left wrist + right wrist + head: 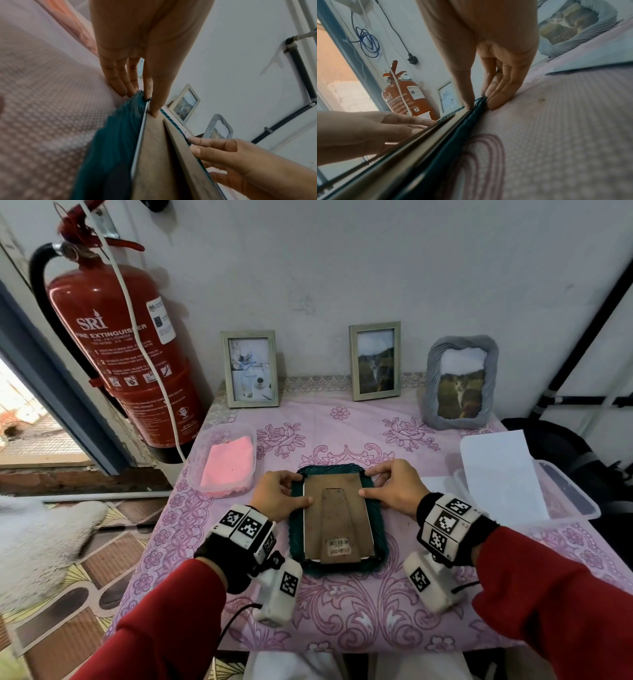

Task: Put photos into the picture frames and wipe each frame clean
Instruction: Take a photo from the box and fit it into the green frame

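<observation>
The teal frame lies face down between both hands. Each upper edge is pinched, by the left hand and the right hand. Thumbs pressed on the brown backing are shown only by the wrist views.

I'm seeing a frame lying face down on the table before me, three frames standing behind it along the wall, a cloth tub sitting left, a paper-holding container sitting right.
</observation>
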